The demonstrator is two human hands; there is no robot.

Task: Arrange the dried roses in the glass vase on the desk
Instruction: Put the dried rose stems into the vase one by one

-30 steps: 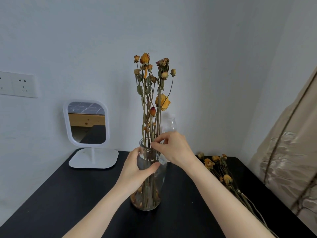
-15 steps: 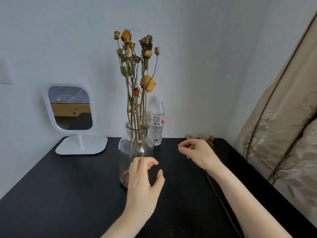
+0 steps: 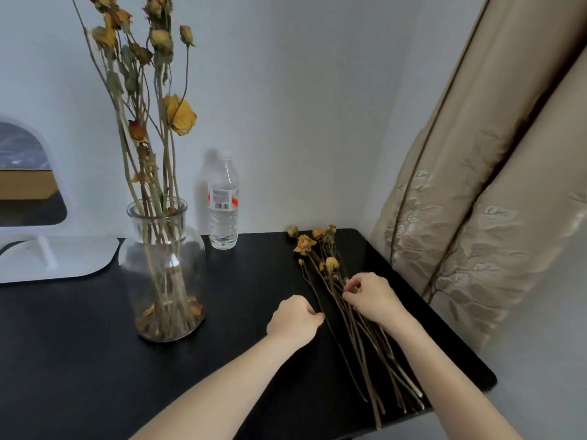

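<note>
at the far left a white stand mirror (image 3: 38,198) sits on the black desk (image 3: 79,360), cut off by the frame edge. just right of it the glass vase (image 3: 163,271) stands upright, already holding a bunch of tall dried roses (image 3: 149,100), with fallen petals on its bottom. behind and right of the vase a plastic water bottle (image 3: 223,201) stands by the wall. further right, the left hand (image 3: 293,319) rests on the desk with its grip curled nearly closed, fingertips at one thin stem; whether it pinches it i cannot tell. the loose dried roses (image 3: 330,265) lie flat near the desk's right edge, heads toward the wall. the right hand (image 3: 371,298) lies over them, its grip pinched on a stem. a beige curtain (image 3: 476,201) hangs at the right.
</note>
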